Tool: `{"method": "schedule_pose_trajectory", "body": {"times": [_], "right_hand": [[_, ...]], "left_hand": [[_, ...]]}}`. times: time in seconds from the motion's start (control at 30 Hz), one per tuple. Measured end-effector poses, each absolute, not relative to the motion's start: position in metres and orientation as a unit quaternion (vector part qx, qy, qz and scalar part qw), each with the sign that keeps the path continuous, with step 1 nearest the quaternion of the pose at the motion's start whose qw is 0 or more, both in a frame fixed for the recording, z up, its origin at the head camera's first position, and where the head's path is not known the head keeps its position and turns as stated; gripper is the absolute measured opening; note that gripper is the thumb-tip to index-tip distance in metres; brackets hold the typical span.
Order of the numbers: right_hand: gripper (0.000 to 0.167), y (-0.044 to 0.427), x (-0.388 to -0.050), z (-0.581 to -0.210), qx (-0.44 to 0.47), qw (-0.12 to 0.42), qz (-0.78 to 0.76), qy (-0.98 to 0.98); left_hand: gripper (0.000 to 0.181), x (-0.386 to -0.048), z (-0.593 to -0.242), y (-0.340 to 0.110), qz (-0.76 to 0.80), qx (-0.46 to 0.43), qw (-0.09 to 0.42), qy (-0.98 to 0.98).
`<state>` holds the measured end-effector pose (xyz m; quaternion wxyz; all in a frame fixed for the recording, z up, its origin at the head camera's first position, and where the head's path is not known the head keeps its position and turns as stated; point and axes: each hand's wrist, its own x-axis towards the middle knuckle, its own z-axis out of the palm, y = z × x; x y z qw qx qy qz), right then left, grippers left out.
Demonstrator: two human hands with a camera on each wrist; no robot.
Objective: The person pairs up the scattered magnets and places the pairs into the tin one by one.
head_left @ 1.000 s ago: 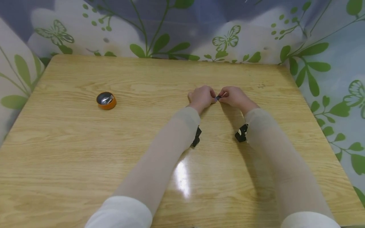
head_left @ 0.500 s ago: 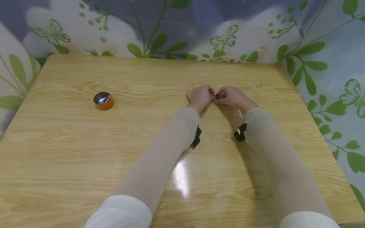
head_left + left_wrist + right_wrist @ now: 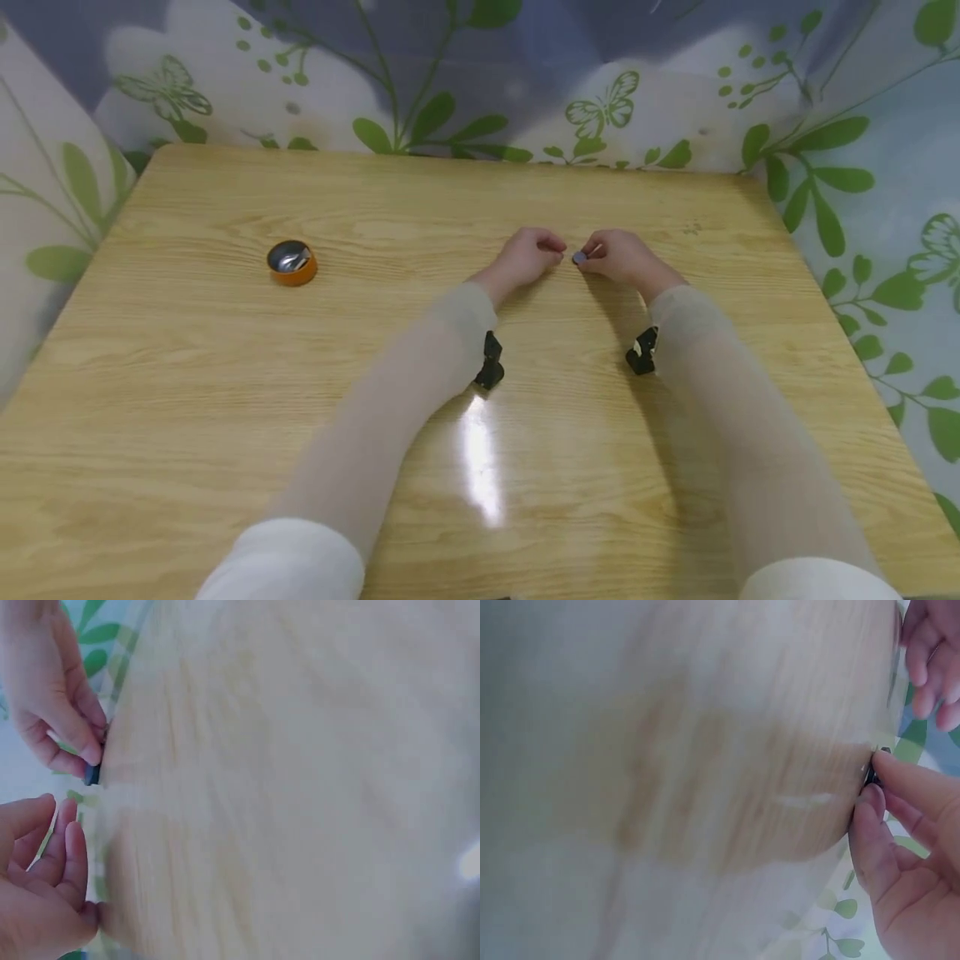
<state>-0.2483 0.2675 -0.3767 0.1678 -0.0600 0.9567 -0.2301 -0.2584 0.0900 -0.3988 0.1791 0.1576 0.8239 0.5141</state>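
Note:
The right hand (image 3: 621, 255) pinches a small dark round object (image 3: 579, 258) between thumb and fingertips, low over the wooden table. In the right wrist view the dark piece (image 3: 873, 774) shows at the tips of the right hand's (image 3: 915, 847) thumb and finger. Just left of it is the left hand (image 3: 527, 255), apart from the object, its fingers loosely bent and holding nothing. The left wrist view shows the left hand (image 3: 45, 877) with relaxed fingers below the dark object (image 3: 93, 774), which the right hand (image 3: 56, 697) holds.
An orange-sided round bowl (image 3: 303, 273) with shiny metal pieces inside stands at the left of the wooden table (image 3: 225, 375). A cloth (image 3: 465, 83) printed with leaves and butterflies hangs behind the table. Black devices (image 3: 491, 363) are on both wrists.
The left hand has let go of the small object and drawn back to the left. The right hand still pinches the object, whose round face now shows.

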Motion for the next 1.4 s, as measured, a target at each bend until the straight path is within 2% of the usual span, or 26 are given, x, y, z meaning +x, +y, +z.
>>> {"method": "schedule_pose_trajectory", "body": {"times": [0.23,0.5,0.77,1.13,1.4], "right_hand": [[0.028,0.277,-0.248,-0.374,-0.049,0.180,-0.232,0.955],[0.033,0.277,-0.250,-0.373,-0.060,0.189,-0.225,0.954],[0.027,0.274,-0.251,-0.378,-0.077,0.179,-0.217,0.956],[0.027,0.270,-0.248,-0.379,-0.079,0.178,-0.223,0.955],[0.025,0.269,-0.247,-0.379,-0.082,0.172,-0.222,0.956]], "left_hand": [[0.023,-0.243,-0.390,0.056,0.521,0.192,0.222,0.801],[0.026,-0.225,-0.388,0.001,0.530,0.178,0.235,0.795],[0.030,-0.211,-0.390,-0.056,0.543,0.155,0.247,0.788],[0.037,-0.191,-0.390,-0.131,0.544,0.086,0.235,0.801],[0.041,-0.175,-0.386,-0.170,0.540,0.051,0.206,0.815]]}}
